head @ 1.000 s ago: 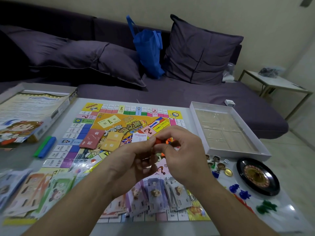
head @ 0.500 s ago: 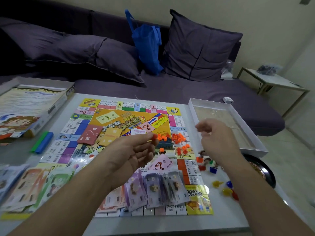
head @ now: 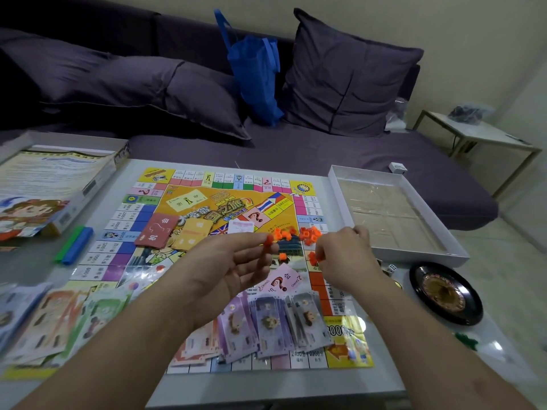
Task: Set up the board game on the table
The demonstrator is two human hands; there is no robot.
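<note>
The colourful game board [head: 189, 202] lies flat on the white table [head: 384, 365]. A pile of small orange house pieces [head: 307, 232] sits on its right side. My left hand [head: 233, 261] hovers palm up over the board and pinches an orange piece [head: 270, 240] at its fingertips. My right hand [head: 343, 250] is just right of it, fingers curled down on orange pieces [head: 314, 257] on the board. Purple paper money [head: 275, 324] is fanned on the near part of the board. Red and orange card decks [head: 174, 235] lie mid-board.
The box lid [head: 53, 184] with a rule sheet sits far left. An empty white box tray [head: 393, 214] is at the right, a black roulette wheel [head: 447, 294] near it. Green and blue sticks [head: 74, 244] and more banknotes [head: 50, 318] lie left. A dark sofa stands behind.
My hands parted and the orange pieces spilled onto the board. My right hand swung out to the right, then came back down onto the pieces. The left hand stayed, still pinching one piece.
</note>
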